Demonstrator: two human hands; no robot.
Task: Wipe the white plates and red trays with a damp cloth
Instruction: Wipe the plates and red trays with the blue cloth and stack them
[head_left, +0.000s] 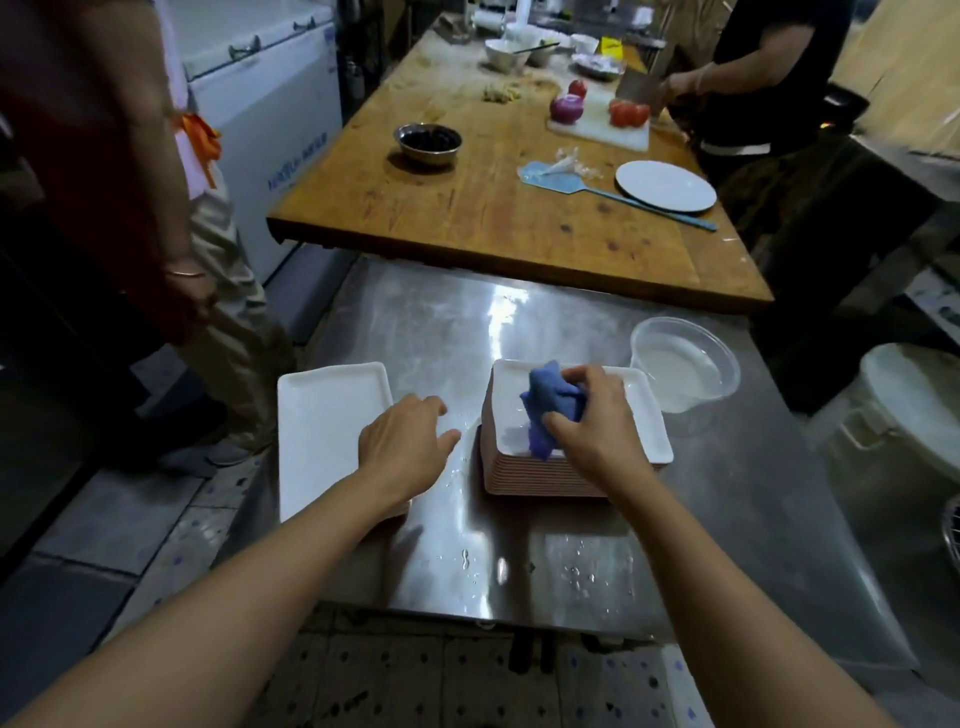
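Observation:
A white rectangular plate (644, 415) lies on top of a stack of red trays (524, 475) in the middle of the steel table. My right hand (597, 421) grips a bunched blue cloth (545, 402) and holds it on this plate. A second white rectangular plate (317, 426) lies to the left on the table. My left hand (402, 441) hovers over that plate's right edge, fingers relaxed and spread, holding nothing.
A clear plastic bowl with water (685, 364) stands right of the stack. Water drops lie on the steel table (441, 332). Beyond is a wooden table (467, 208) with food, bowls, a round plate and a spatula. One person stands at the left, another cuts at the far right.

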